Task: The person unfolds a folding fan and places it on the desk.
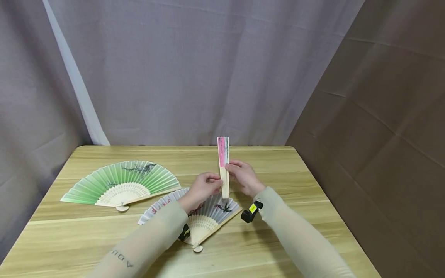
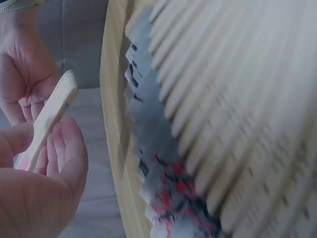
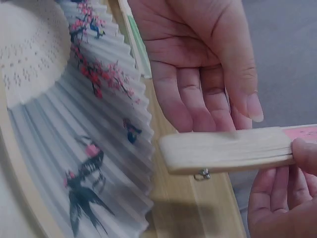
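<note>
A folded hand fan [image 1: 223,173] with pale ribs and a pink and pale-blue top stands upright over the table. My right hand [image 1: 245,177] pinches its middle from the right; in the right wrist view, the thumb [image 3: 304,156] lies across the ribs. At the fan's lower left is my left hand [image 1: 205,189], its fingertips right at the ribs. The right wrist view shows that hand's thumb [image 3: 242,94] just off the fan, its fingers partly hidden behind. Beneath the left arm lies a spread grey fan [image 1: 208,206] with red blossoms and a dark bird, partly covered.
A spread green fan [image 1: 139,175] with a dark branch pattern lies at the table's left. The wooden table [image 1: 299,239] ends at its back edge against a grey curtain [image 1: 194,77]. A brown cloth wall [image 1: 389,135] borders the right side.
</note>
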The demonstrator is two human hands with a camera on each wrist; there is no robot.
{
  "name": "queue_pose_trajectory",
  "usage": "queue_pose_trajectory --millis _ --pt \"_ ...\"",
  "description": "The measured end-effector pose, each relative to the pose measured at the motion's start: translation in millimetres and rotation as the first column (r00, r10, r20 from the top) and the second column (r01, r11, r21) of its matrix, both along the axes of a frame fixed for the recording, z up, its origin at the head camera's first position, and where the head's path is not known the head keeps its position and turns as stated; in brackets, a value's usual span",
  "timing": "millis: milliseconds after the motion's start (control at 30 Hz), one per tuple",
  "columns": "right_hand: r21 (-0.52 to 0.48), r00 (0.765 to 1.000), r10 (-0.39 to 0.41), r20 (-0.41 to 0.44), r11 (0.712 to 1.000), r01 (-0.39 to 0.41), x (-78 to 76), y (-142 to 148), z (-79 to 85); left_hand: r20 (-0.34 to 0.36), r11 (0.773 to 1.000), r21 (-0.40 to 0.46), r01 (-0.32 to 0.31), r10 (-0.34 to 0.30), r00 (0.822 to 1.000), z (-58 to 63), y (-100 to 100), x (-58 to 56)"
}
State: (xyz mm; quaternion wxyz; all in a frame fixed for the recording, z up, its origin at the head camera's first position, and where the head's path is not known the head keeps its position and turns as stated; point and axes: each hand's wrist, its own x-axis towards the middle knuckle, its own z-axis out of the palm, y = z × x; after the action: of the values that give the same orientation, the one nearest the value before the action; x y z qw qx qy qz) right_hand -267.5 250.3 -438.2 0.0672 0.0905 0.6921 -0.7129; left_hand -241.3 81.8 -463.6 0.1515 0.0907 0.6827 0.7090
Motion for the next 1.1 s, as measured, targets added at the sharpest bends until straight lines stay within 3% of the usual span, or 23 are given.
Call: queue_pose_trajectory --millis 167,300,400,500,567,800,1100 --pt "-0.052 0.999 0.022 0.024 0.998 -0.021 3.0 -10.0 -1.6 -0.024 1.000 -0.026 0.007 -0.007 1.000 -4.4 -13.8 2.6" --pt "-0.069 0.998 0.055 0.025 0.996 -0.053 4.1 -18.0 -6.6 -0.037 0.997 -0.070 0.006 -0.009 0.999 10.4 -25.4 16.2" --pt "-0.083 0.997 0.068 0.024 0.994 -0.066 3.4 -23.2 -10.3 -0.071 0.995 -0.095 -0.010 0.004 0.997 10.1 -30.4 18.8" --pt "-0.094 0.997 0.077 0.026 0.993 -0.074 3.0 -28.9 -12.0 -0.089 0.994 -0.106 -0.035 0.026 0.996 -3.3 -32.8 12.6" --pt "-0.081 0.996 0.087 0.022 0.993 -0.085 3.1 -32.5 -12.6 -0.097 0.993 -0.110 -0.047 0.036 0.995 -6.1 -35.2 11.7" --pt "-0.024 0.992 0.128 -0.003 0.992 -0.128 7.3 -39.7 -9.3 -0.083 0.991 -0.124 -0.053 0.043 0.996 -8.1 -41.5 11.4" --pt "0.028 0.985 0.170 0.029 0.985 -0.171 8.7 -39.3 -9.3 -0.095 0.992 -0.116 -0.054 0.043 0.995 -6.9 -43.2 13.2"
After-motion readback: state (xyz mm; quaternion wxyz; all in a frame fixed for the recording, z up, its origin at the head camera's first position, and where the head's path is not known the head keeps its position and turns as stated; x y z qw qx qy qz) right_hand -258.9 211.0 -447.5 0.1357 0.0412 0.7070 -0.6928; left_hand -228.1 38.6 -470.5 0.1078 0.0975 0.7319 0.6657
